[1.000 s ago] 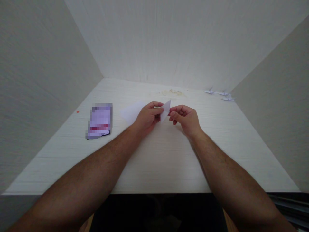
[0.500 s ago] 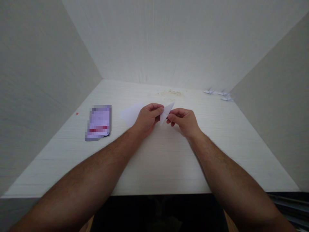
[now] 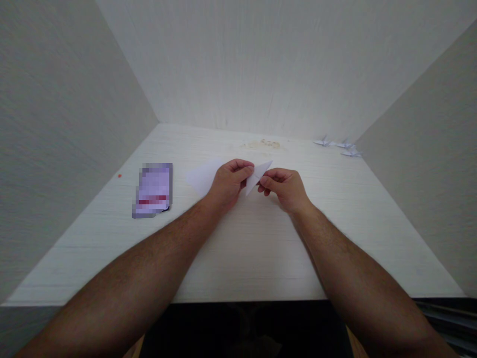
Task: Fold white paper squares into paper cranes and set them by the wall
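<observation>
A small folded piece of white paper (image 3: 257,175), roughly triangular with a visible crease, is held up between both hands over the middle of the table. My left hand (image 3: 231,180) pinches its left side between thumb and fingers. My right hand (image 3: 282,184) grips its right edge in the same way, thumb towards me. The fingertips behind the paper are partly hidden. Flat on the table beside my left hand lies a white paper sheet (image 3: 201,176), partly covered by that hand.
A pixelated purple device or card (image 3: 154,189) lies on the left of the white table (image 3: 246,253). Several folded paper figures (image 3: 345,146) stand in the far right corner. Walls (image 3: 242,64) close in the back and both sides. A small orange speck (image 3: 119,176) sits far left.
The folded paper has turned slightly, its upper tip shifting to the right and its face showing wider. Both hands stay in nearly the same place.
</observation>
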`<state>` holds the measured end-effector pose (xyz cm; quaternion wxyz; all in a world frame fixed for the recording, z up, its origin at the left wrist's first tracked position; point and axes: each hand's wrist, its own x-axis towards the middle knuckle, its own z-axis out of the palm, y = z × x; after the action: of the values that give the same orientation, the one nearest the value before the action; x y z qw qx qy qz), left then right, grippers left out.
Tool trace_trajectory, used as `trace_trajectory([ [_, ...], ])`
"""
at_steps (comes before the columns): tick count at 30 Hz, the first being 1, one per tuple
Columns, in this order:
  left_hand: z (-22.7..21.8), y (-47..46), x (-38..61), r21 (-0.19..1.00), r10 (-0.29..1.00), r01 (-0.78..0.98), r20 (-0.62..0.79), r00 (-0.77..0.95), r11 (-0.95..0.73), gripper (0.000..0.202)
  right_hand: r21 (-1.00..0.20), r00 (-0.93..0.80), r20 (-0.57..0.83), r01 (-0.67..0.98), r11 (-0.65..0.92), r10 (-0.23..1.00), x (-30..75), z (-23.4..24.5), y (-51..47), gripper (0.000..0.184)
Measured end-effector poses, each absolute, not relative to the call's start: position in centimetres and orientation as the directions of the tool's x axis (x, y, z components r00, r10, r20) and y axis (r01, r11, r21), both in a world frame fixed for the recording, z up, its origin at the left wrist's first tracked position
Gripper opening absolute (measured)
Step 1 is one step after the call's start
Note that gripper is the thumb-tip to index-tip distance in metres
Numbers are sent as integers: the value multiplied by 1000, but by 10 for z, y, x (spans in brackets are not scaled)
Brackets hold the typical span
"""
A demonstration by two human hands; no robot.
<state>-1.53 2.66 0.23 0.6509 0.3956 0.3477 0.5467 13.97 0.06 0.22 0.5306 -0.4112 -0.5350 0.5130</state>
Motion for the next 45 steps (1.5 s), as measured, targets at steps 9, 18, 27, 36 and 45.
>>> trace_trajectory([
  [9,3,27,-15,880,984,-464,-25,176,105,22,-987,-98,132,-101,123,986,140,3,0,19],
  [18,1,28,-16,928,995,-373,7,97,30,18,-990,-4,141,-9,141,990,137,3,1,6],
  [27,2,23,-17,985,989,-98,146,16,-143,12,-975,66,173,156,161,983,135,3,-1,10],
  [36,5,17,-17,985,975,42,160,156,-169,22,-829,144,356,504,242,923,136,1,-1,23],
  [45,0,16,-17,978,957,84,168,237,-192,38,-801,164,347,564,200,924,137,0,-1,9],
])
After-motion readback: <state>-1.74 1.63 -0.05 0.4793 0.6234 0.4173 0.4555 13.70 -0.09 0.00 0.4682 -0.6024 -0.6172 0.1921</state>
